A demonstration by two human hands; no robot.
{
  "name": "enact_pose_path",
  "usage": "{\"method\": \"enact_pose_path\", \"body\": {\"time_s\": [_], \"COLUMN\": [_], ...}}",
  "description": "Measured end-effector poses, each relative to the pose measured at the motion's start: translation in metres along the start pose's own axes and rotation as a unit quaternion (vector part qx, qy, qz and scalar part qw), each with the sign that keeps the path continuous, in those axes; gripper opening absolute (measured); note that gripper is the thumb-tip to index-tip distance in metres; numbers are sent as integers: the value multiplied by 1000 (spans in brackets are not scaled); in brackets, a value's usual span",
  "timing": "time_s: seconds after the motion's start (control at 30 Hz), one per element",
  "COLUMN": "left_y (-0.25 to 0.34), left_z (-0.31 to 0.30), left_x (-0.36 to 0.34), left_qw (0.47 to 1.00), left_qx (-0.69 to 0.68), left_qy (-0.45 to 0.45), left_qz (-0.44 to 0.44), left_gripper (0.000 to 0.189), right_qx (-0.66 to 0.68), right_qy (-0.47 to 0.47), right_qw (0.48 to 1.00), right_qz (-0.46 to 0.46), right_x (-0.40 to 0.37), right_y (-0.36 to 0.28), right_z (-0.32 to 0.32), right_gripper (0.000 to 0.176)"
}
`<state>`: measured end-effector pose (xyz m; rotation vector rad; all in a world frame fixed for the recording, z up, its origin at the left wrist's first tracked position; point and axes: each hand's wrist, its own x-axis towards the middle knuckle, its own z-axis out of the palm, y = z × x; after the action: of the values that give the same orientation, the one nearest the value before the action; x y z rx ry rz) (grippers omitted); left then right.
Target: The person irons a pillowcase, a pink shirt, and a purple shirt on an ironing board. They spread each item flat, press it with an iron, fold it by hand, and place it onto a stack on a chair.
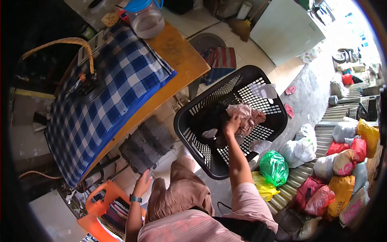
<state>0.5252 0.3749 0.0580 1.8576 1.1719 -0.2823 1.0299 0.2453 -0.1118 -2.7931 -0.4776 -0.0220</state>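
My right hand (pixel 232 124) reaches into a black plastic laundry basket (pixel 186 121), its fingers closed on a crumpled pink garment (pixel 246 117). Dark clothes (pixel 209 117) lie beside and under that garment inside the basket. My left hand (pixel 142 184), with a watch on the wrist, hangs low on the left beside my leg, fingers stretched out and holding nothing. An orange plastic chair (pixel 105 193) with a stack of cloth on it stands near that hand. A clothes iron (pixel 86 89) sits on a blue checked cloth (pixel 121 84) over the wooden table.
The table's bare wooden end (pixel 181 52) holds a clear jug (pixel 146 25) with a blue lid. Several filled plastic bags (pixel 306 147) lie at the right, among them a green bag (pixel 274 168). A broom (pixel 241 29) leans at the back, and pink slippers (pixel 289 109) lie beyond the basket.
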Motion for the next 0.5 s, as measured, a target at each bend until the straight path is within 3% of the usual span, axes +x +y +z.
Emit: {"method": "enact_pose_path", "body": {"time_s": [0.03,0.07,0.1,0.2,0.23,0.27,0.3,0.33,0.37,0.4,0.43,0.5], "left_y": [0,1,3,-8,-8,-4,1,7,17,27,40,73], "left_z": [0,-1,0,6,7,6,6,7,6,4,2,-7], "left_x": [1,2,4,4,4,3,2,2,4,8,13,27], "left_qw": [1000,1000,1000,999,999,998,996,996,996,996,994,988], "left_qx": [2,9,15,38,39,48,57,48,49,17,-15,-26], "left_qy": [-1,-6,-10,-26,-27,-46,-64,-67,-68,-77,-86,-81], "left_qz": [0,0,-1,-10,-10,-2,6,14,19,44,69,128], "left_gripper": [46,46,46,46,46,46,46,44,44,43,42,43], "right_qx": [-19,-78,-174,-229,-110,14,13,199,377,505,492,486], "right_qy": [-54,41,26,-4,-169,-325,-324,-216,-98,-69,-71,-31], "right_qw": [997,995,983,967,979,944,944,951,912,853,861,867], "right_qz": [47,-55,-52,-108,-25,61,64,98,126,114,108,-104], "right_x": [15,27,29,39,45,47,42,34,26,15,3,-21], "right_y": [10,40,52,91,96,98,97,92,78,19,-13,-70], "right_z": [-2,12,11,19,20,16,13,12,9,-73,-123,-196], "right_gripper": [73,76,68,54,50,46,46,44,41,37,35,19]}}
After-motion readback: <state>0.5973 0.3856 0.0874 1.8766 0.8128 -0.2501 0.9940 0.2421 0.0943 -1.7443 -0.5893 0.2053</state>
